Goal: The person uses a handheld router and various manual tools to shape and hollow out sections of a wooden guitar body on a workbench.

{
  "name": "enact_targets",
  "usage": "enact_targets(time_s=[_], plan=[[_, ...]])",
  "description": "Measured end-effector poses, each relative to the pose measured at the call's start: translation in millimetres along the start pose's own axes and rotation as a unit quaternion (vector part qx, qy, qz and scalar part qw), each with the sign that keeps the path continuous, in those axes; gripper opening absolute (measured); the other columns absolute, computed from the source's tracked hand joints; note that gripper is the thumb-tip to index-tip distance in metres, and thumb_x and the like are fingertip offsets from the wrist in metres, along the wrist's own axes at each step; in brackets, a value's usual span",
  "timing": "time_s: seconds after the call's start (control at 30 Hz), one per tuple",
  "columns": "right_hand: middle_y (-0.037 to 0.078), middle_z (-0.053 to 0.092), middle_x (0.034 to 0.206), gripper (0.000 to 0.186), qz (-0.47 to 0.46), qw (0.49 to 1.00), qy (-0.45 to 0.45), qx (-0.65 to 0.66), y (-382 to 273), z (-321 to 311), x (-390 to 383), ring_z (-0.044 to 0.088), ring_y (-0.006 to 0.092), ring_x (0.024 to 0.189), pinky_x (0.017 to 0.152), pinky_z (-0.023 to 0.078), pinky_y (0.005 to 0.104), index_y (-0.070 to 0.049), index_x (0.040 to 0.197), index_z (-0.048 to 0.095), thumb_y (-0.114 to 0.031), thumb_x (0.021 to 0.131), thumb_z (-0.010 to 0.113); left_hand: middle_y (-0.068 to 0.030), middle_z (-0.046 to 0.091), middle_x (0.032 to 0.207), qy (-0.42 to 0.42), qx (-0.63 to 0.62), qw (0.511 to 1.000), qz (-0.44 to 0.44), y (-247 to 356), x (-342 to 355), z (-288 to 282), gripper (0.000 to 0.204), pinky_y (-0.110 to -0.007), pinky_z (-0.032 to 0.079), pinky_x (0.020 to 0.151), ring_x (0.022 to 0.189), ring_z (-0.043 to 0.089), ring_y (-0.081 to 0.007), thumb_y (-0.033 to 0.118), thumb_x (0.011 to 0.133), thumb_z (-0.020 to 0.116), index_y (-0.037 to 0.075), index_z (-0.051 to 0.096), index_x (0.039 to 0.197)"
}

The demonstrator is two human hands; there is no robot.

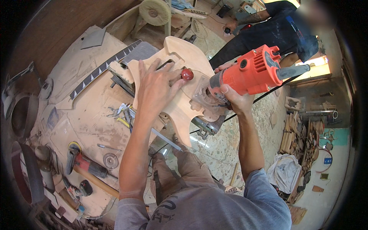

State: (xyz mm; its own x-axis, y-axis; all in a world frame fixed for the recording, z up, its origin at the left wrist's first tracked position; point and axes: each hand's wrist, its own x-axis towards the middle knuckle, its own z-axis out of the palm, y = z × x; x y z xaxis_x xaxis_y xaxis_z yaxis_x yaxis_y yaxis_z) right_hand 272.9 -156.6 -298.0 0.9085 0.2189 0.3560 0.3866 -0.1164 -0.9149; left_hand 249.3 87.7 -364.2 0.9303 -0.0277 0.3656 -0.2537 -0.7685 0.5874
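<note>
A pale wooden electric guitar body lies raised over the bench, with carved cutaways and recesses. My left hand rests on its upper part, several fingers spread on the wood. Its thumb and index finger are at a round red knob, seemingly gripping it; the knob looks like the router's side handle. My right hand is wrapped round the lower housing of a red-orange router. That tool leans to the right, its clear base over the guitar body; the bit and its contact with the wood are hidden.
A guitar neck with pale inlays, pliers and an angle grinder lie on the dusty bench. Another person stands at the upper right. Wood offcuts and a white sack are right.
</note>
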Motion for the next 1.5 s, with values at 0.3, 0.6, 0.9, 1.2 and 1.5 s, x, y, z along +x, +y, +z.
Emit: enact_targets(time_s=[0.3, 0.6, 0.9, 1.2, 1.5], plan=[[0.007, 0.072, 0.115, 0.063, -0.007, 1.000, -0.007, -0.015, 1.3, -3.5, -1.1, 0.069, 0.0160, 0.102, 0.091, 0.057, 0.0345, -0.003, 0.126, 0.064, -0.024, 0.075, 0.095, -0.0111, 0.071, 0.142, -0.001, 0.010, 1.000, 0.006, -0.1, -0.8, 0.0, 0.036, -0.071, 0.016, 0.126, 0.142, 0.054, -0.0447, 0.041, 0.091, 0.079, 0.024, 0.082, 0.123], [0.007, 0.072, 0.114, 0.063, -0.009, 1.000, -0.003, -0.019, -1.5, -2.5, -3.2, 0.069, 0.0161, 0.103, 0.092, 0.057, 0.0348, -0.002, 0.125, 0.065, -0.026, 0.076, 0.096, -0.0124, 0.072, 0.138, 0.011, 0.007, 1.000, 0.008, 1.6, 0.1, 0.8, 0.033, -0.069, 0.016, 0.128, 0.140, 0.056, -0.0438, 0.039, 0.091, 0.080, 0.024, 0.084, 0.120], [0.007, 0.072, 0.115, 0.062, -0.006, 1.000, 0.004, -0.029, -3.4, -2.9, -5.9, 0.070, 0.0165, 0.103, 0.093, 0.057, 0.0352, -0.002, 0.124, 0.066, -0.027, 0.076, 0.096, -0.0125, 0.072, 0.138, 0.016, 0.015, 1.000, 0.012, 1.8, -0.6, 0.7, 0.034, -0.069, 0.015, 0.128, 0.140, 0.056, -0.0439, 0.042, 0.090, 0.079, 0.025, 0.084, 0.120], [0.006, 0.072, 0.115, 0.062, 0.001, 0.999, 0.006, -0.034, -4.0, -3.3, -6.7, 0.069, 0.0162, 0.103, 0.092, 0.056, 0.0348, -0.002, 0.122, 0.067, -0.029, 0.075, 0.097, -0.0098, 0.068, 0.146, -0.029, 0.030, 0.999, -0.001, 2.2, -0.4, -3.2, 0.037, -0.071, 0.013, 0.127, 0.146, 0.049, -0.0419, 0.046, 0.093, 0.076, 0.025, 0.082, 0.124], [0.014, 0.070, 0.120, 0.069, 0.010, 0.998, -0.004, -0.058, -3.8, -7.9, -9.3, 0.071, 0.0246, 0.111, 0.097, 0.059, 0.0418, 0.000, 0.129, 0.060, -0.032, 0.076, 0.093, -0.0100, 0.069, 0.145, -0.025, 0.026, 0.999, 0.007, 3.1, -0.2, -3.8, 0.039, -0.071, 0.012, 0.127, 0.146, 0.050, -0.0427, 0.049, 0.090, 0.078, 0.026, 0.084, 0.121]])
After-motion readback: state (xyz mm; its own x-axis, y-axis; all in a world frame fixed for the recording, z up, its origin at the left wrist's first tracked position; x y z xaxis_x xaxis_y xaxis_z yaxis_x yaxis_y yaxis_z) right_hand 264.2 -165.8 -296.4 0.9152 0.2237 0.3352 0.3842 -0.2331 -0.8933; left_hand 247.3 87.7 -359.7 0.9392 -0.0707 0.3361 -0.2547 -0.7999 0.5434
